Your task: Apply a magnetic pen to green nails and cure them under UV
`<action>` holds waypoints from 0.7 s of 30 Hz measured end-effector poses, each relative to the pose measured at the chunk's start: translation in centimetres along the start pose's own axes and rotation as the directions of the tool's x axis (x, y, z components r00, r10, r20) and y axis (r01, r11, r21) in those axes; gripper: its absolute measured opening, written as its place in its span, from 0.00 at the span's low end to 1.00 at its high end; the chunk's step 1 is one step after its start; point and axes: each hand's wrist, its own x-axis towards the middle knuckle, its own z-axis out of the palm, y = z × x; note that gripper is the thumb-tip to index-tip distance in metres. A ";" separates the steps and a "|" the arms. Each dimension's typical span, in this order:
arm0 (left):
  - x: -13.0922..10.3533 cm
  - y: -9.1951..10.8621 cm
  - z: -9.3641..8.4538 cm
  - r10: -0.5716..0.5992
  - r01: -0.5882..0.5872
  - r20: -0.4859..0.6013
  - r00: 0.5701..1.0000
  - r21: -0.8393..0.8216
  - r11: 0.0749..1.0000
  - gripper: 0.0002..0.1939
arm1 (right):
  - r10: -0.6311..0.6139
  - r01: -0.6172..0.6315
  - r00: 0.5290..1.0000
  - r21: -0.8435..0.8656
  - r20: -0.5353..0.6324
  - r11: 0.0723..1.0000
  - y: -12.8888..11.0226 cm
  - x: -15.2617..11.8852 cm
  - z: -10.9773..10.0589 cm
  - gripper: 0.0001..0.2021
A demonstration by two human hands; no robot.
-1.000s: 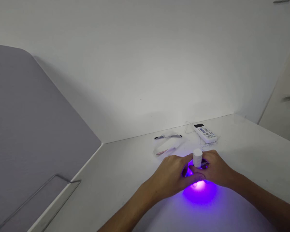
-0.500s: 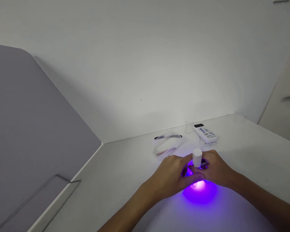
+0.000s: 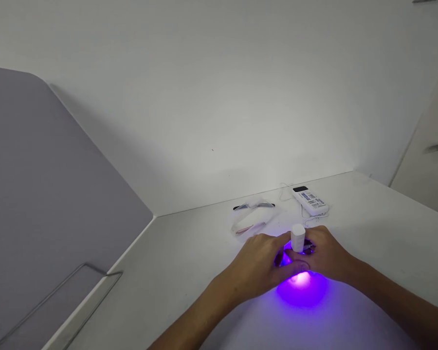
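A small white UV lamp [image 3: 298,237] stands upright between my two hands and throws bright violet light onto the white table below. My left hand [image 3: 257,260] is closed around its left side, the forefinger against the white top. From the right, my right hand [image 3: 324,255] is also closed at the lamp, its fingers curled in by the lit part. Both thumbs cross in front, just under the white top. My fingers hide most of the lamp's lower part, and whether anything else is held there cannot be seen.
Behind my hands lie a white power bank [image 3: 310,201] with a dark end and a thin white cable, and clear plastic packets [image 3: 253,221], one with a pinkish stick. A white wall [image 3: 211,107] rises at the table's back. A bent metal rod [image 3: 95,311] crosses the left edge.
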 end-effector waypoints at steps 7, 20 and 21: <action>0.0 0.0 0.1 0.004 -0.003 -0.012 1.000 0.016 1.000 0.16 | 0.015 -0.015 1.000 -0.008 0.017 1.000 0.0 0.1 -0.1 0.15; 0.0 -0.9 0.6 0.015 -0.014 -0.084 0.996 0.010 1.000 0.18 | 0.039 -0.041 0.998 0.030 0.046 0.999 0.4 -0.1 -0.1 0.14; 0.0 -0.9 0.7 0.008 -0.008 -0.080 0.997 0.000 1.000 0.17 | 0.042 -0.043 0.998 0.027 0.046 0.999 0.5 -0.1 -0.1 0.14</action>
